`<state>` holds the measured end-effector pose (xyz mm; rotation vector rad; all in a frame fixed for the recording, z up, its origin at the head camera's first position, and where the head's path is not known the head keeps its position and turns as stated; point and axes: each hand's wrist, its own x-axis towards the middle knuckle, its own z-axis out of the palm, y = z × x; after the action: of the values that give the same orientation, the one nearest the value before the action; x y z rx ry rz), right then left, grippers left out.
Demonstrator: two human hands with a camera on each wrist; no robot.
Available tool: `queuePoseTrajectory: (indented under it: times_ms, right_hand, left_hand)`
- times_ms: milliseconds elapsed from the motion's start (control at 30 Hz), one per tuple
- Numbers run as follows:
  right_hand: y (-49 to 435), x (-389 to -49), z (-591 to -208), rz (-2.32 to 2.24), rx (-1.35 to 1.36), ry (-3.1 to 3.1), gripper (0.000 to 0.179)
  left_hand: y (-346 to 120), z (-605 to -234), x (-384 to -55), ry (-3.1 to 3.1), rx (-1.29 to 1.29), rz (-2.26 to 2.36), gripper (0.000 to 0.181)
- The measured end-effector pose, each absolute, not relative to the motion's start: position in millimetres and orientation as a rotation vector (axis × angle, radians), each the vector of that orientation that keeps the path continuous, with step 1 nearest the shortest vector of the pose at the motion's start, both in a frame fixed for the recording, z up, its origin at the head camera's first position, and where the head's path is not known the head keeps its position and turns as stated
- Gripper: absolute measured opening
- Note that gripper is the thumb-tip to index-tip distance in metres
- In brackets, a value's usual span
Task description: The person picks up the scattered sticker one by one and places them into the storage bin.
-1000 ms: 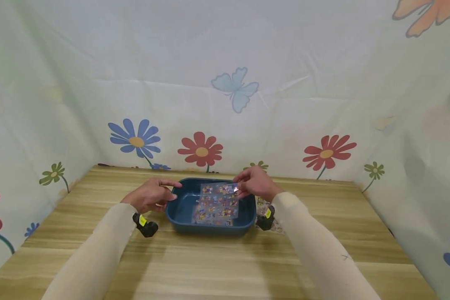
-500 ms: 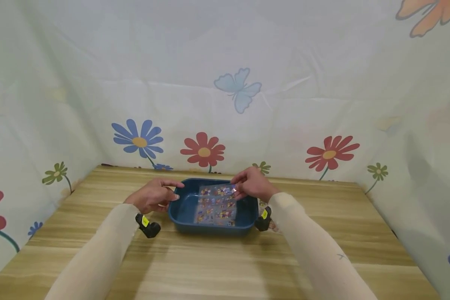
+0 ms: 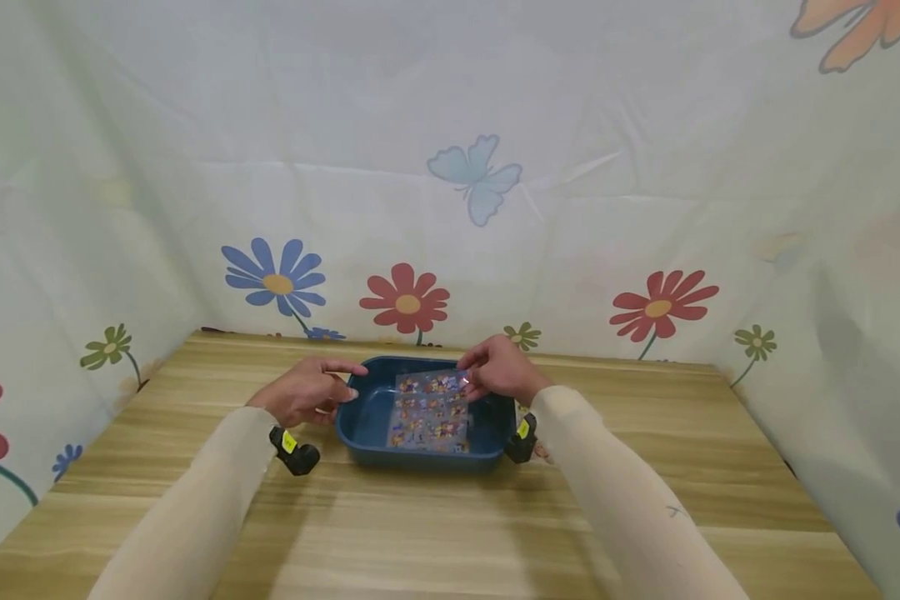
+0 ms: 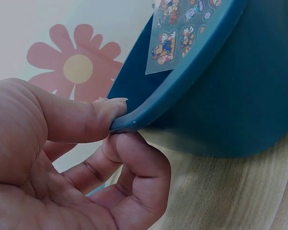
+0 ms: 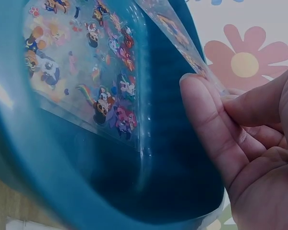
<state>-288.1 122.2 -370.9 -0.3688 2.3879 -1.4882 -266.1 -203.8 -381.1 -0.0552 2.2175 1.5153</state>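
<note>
A dark blue plastic bin (image 3: 420,460) stands on the table. My left hand (image 3: 307,393) pinches its left rim, thumb on top and curled fingers beneath, as the left wrist view shows at the bin wall (image 4: 235,91). With thumb and index finger, my right hand (image 3: 501,367) pinches the far right corner of a clear sticker sheet (image 3: 431,410) printed with small cartoon figures. That held sheet (image 5: 175,36) slants over the bin, nearly edge-on in the right wrist view. Below it, another sticker sheet (image 5: 86,72) lies inside the bin.
Part of another sticker sheet (image 3: 542,452) shows on the wood-grain table (image 3: 405,533), right of the bin and mostly behind my right wrist. Wrist cameras are strapped on both arms. A white flower-print cloth (image 3: 330,208) hangs behind and at both sides.
My right hand has moved slightly left with the sticker sheet, which sits a little further left in the bin. My left hand keeps its grip on the rim.
</note>
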Motion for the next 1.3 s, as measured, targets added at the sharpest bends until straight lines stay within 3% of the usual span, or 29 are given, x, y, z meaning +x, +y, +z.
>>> queuePoseTrajectory:
  times_ms: [1300]
  right_hand:
    - [109.4,-292.4,-380.3,-1.369,-0.346,2.435,0.029]
  left_hand:
    - [-205.8,-385.6,-268.6,2.195,-0.071,1.545,0.053]
